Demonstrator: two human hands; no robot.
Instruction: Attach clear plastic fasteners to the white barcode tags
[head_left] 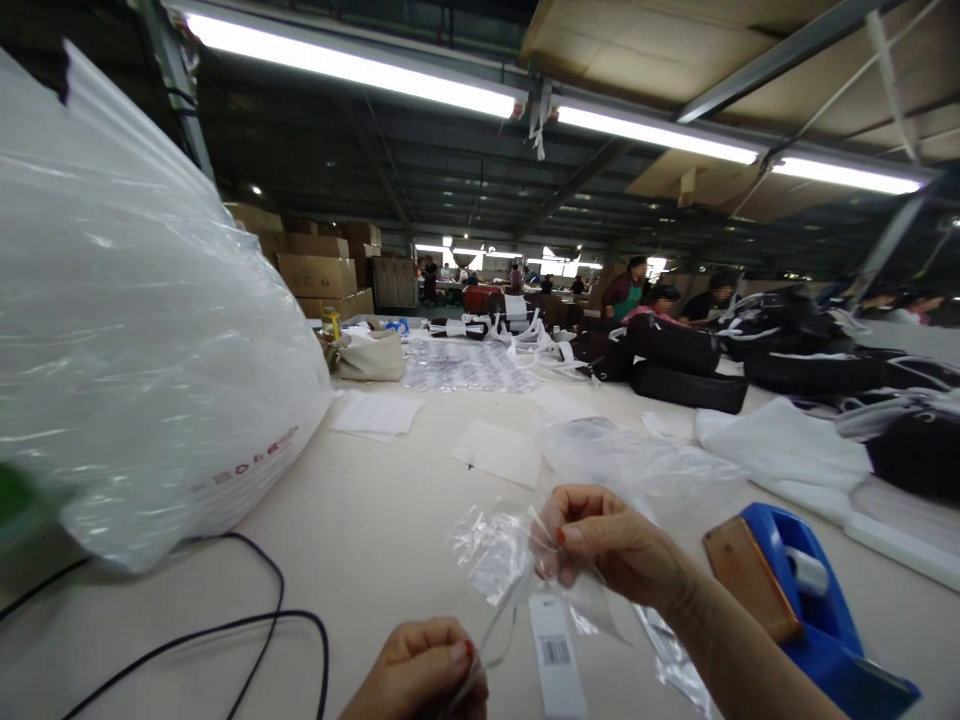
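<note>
Near the table's front edge my left hand [431, 668] is closed, thumb pressed on the fingers, pinching a thin pale string [501, 625]. The string runs up to my right hand [600, 535], whose thumb and fingers are pinched together around a crumpled clear plastic bag [491, 550]. Part of the bag hangs below the right hand. Just beneath it is a white barcode tag [555, 655]; whether the string joins the tag I cannot tell.
At right a blue tape dispenser [814, 570] stands with a phone [750, 575] against it. A big filled plastic bag [150, 300] bulges at left, above a black cable [281, 590]. Black bags [675, 350] are piled behind, with people [626, 290] farther off.
</note>
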